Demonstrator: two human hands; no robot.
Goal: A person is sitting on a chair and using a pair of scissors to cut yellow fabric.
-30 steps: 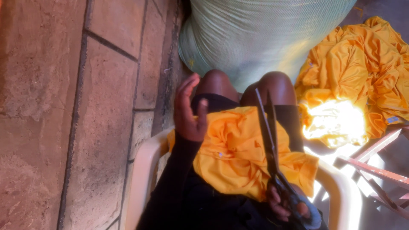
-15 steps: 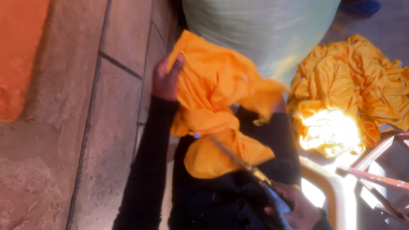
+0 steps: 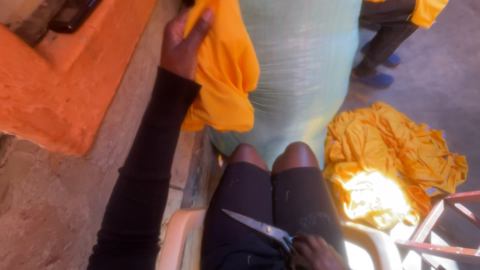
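My left hand [image 3: 182, 42] is stretched out and up, gripping an orange-yellow garment [image 3: 222, 75] that hangs in front of a tall pale green woven sack [image 3: 300, 75]. My right hand [image 3: 315, 252] rests low on my lap, closed on the handles of a pair of scissors [image 3: 255, 227] whose blades point left across my dark shorts. I sit on a cream plastic chair [image 3: 175, 235], with both knees against the sack.
A heap of orange-yellow garments [image 3: 395, 155] lies on the ground to the right. A red metal frame [image 3: 440, 225] stands at the lower right. Another person's legs and blue shoes [image 3: 380, 75] are behind the sack. An orange painted wall [image 3: 60, 90] is at the left.
My left hand has lifted the orange garment off my lap and carried it up and forward beside the sack. The scissors have dropped from pointing up to lying across my lap.
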